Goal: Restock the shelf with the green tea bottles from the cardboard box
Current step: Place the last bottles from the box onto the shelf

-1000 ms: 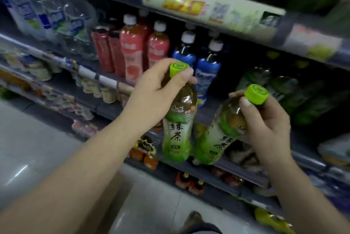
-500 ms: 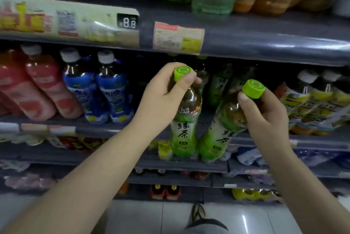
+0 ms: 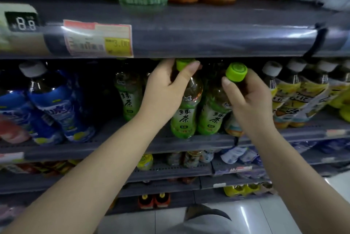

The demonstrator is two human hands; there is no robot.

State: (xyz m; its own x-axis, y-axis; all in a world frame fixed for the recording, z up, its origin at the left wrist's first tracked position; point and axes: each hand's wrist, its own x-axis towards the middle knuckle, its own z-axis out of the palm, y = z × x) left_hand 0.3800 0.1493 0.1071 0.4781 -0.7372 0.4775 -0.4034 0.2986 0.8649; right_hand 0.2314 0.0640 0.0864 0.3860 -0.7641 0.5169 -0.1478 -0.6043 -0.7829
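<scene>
Head view: blue-labelled dark drink bottles (image 3: 55,105) fill the shelf at 9 o'clock, then a shelved green-labelled tea bottle (image 3: 128,97) marks the slot, with a dark gap beside it. The left hand (image 3: 166,91) wraps fingers closed round the neck of a green-capped clear plastic green tea bottle (image 3: 184,116), upright, probably to stand it at the grey metal shelf lip (image 3: 189,142). At 3 o'clock the right hand (image 3: 248,101) pinches a second green-capped tea bottle (image 3: 214,114), tilted, likely to duck the overhead shelf edge (image 3: 208,44); yellow-labelled bottles (image 3: 299,97) crowd that side. No cardboard box in view.
</scene>
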